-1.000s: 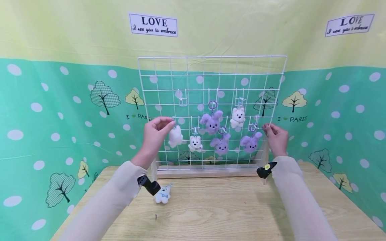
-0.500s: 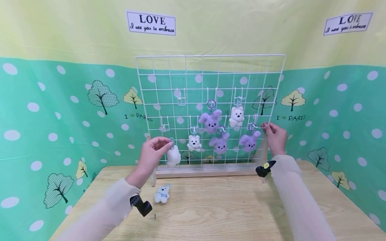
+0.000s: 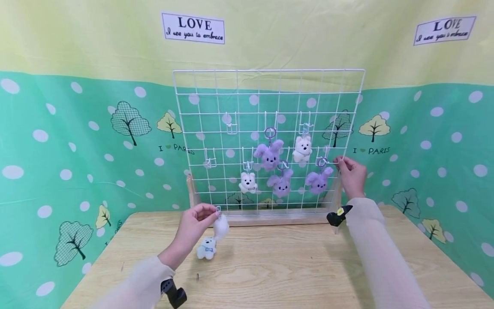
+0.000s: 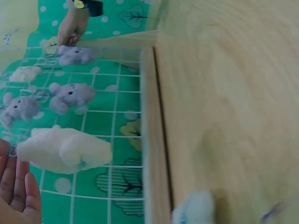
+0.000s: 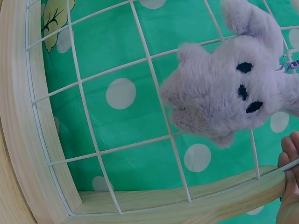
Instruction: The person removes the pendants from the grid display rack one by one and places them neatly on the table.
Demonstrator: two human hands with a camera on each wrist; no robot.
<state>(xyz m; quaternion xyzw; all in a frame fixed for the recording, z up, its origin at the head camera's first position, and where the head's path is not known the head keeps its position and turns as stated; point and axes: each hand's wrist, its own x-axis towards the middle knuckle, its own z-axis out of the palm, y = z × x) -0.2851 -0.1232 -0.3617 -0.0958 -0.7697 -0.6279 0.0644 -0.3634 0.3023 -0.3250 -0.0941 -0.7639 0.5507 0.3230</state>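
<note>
A white plush bear keychain (image 3: 221,227) is held up by the left hand (image 3: 193,227) in front of the lower left corner of the white wire grid rack (image 3: 270,70). Its small metal ring (image 4: 13,150) is pinched between the thumb and the fingertips, and the plush body hangs below, with its back turned to the head camera. In the left wrist view, the other fingers of this hand are seen loosely extended.

The right edge of the rack is gripped by the right hand (image 3: 352,176), with the thumb and the forefinger brought together at the wire.

A second white bear (image 3: 206,249) is laid face up on the wooden table (image 3: 270,274), in front of the rack's left end; a blue bow is seen on its chest.

On the rack, three purple plush rabbits are hung: one (image 3: 270,156) near the middle, one (image 3: 281,184) below it, and one (image 3: 319,182) at the right side. Two more white bears are hung there, one (image 3: 302,149) at the upper right and one (image 3: 248,183) at the lower left. Behind the rack, a green curtain (image 3: 77,189) with white dots is seen.
</note>
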